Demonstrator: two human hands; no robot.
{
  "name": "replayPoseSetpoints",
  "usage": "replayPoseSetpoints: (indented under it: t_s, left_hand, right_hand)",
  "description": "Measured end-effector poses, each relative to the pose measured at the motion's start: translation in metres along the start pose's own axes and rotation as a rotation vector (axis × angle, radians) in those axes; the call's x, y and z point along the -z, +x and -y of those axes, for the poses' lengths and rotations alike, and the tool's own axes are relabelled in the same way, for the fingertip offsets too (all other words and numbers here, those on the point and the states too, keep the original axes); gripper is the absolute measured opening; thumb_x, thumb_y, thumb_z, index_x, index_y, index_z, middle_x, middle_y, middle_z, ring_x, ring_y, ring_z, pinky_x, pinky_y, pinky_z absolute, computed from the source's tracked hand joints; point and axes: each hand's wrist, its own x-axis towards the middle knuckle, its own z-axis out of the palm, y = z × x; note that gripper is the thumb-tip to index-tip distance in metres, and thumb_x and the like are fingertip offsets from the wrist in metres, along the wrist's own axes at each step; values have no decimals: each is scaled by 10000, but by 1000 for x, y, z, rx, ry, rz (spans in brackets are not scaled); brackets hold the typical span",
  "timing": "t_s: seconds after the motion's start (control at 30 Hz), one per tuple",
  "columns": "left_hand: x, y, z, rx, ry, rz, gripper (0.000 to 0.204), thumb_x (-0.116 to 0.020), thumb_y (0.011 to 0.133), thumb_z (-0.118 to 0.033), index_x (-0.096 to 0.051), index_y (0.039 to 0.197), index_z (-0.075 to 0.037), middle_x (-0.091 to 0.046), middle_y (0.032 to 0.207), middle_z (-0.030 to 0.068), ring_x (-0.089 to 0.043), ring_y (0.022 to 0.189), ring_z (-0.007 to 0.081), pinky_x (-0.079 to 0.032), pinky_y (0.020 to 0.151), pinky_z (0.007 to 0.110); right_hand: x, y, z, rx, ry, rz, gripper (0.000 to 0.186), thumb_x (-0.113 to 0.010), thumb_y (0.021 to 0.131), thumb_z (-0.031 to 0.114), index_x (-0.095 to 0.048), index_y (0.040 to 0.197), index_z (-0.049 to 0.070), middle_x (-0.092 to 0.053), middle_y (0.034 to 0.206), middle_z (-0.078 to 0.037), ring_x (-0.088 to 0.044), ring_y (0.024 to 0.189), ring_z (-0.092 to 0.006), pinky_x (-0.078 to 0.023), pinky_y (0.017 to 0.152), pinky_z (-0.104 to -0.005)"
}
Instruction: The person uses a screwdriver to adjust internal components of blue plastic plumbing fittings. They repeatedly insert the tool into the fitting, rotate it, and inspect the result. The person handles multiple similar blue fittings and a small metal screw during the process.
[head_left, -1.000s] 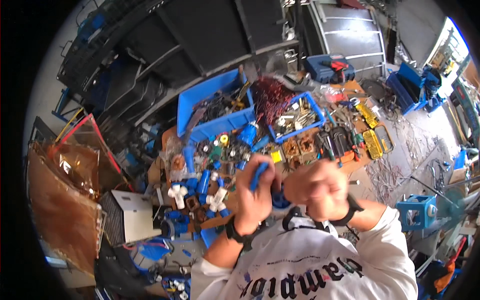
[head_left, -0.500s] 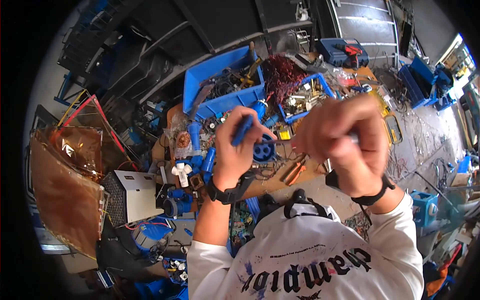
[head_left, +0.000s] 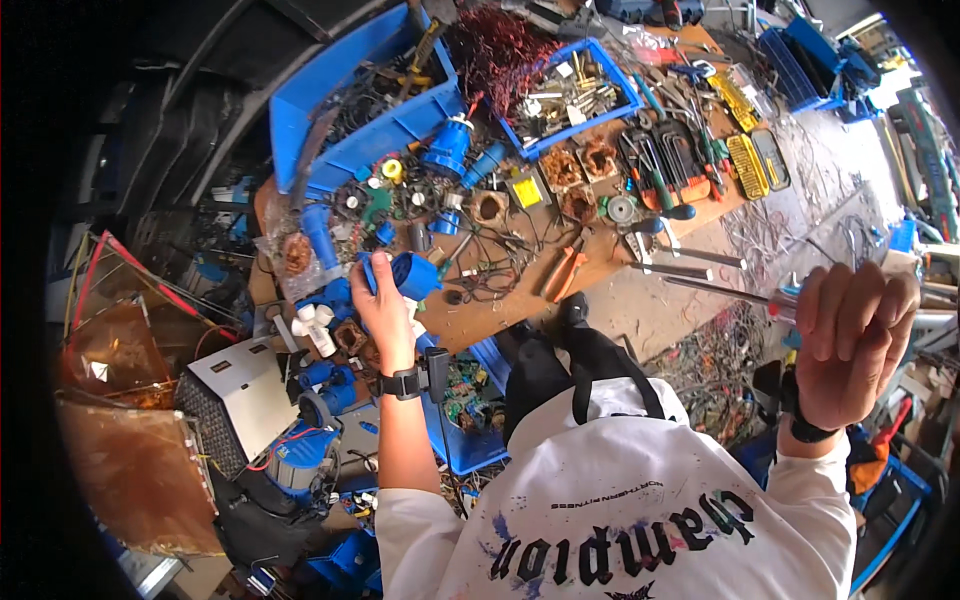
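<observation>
My left hand (head_left: 386, 318) is closed round a blue plastic connector housing (head_left: 416, 277) over the near left part of the workbench. Its round opening faces away from the camera, so the inside is hidden. Out past the bench on the right, my right hand (head_left: 850, 345) grips a screwdriver (head_left: 715, 290). The long metal shaft points left, and the fingers cover most of the handle. Between the hands, orange-handled pliers (head_left: 565, 270) lie on the bench near its front edge.
A large blue bin (head_left: 395, 130) of scrap stands at the back left. Beside it is a blue tray (head_left: 625, 105) of metal pieces. Screwdrivers and a yellow bit case (head_left: 747, 168) lie at the bench's right. A white metal box (head_left: 245, 400) is left of my arm.
My hands have moved apart: the right hand went far right with the screwdriver, away from the blue housing. The left hand moved left with the housing and turned it. The view has shifted.
</observation>
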Motion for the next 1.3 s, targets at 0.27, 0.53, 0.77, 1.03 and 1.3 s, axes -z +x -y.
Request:
replayPoseSetpoints:
  t_s: [0.27,0.53,0.77,1.03,1.3]
  left_hand:
    - [19,36,122,18,232,84,396,-695,904,-286,-549,1091,31,-587,972,59,-543,898,135,-454,813,299]
    - [20,46,195,59,264,82,459,-780,827,-276,-551,1071,38,-588,1000,87,-559,873,159,-472,815,311]
    - [4,43,216,94,293,87,522,-821,781,-286,-557,1088,44,-605,952,70,-557,798,142,-477,749,278]
    - [23,2,212,158,11,-155,454,-739,859,-199,-513,1194,8,-599,1162,124,-584,1064,175,-487,886,337]
    - [31,-206,196,206,52,-721,238,-651,906,-152,-505,1069,-61,-537,852,14,-597,758,142,-498,592,258]
  right_hand:
    - [14,-56,-7,-110,-265,-209,175,-535,977,206,-449,1043,69,-364,680,16,-357,559,-91,-356,585,-280]
    - [-9,-84,3,-170,-334,-303,135,-518,982,174,-451,1026,66,-375,671,17,-361,548,-90,-347,579,-268]
    - [12,-88,13,-178,-349,-284,158,-533,983,175,-474,1079,64,-395,681,16,-391,555,-87,-366,567,-264]
    - [87,-60,0,-131,-240,-223,160,-548,971,170,-466,1057,62,-378,667,17,-367,537,-83,-350,546,-258]
    - [216,-20,-13,-244,232,-195,174,-497,999,183,-417,1060,41,-319,671,8,-304,522,-94,-330,519,-246]
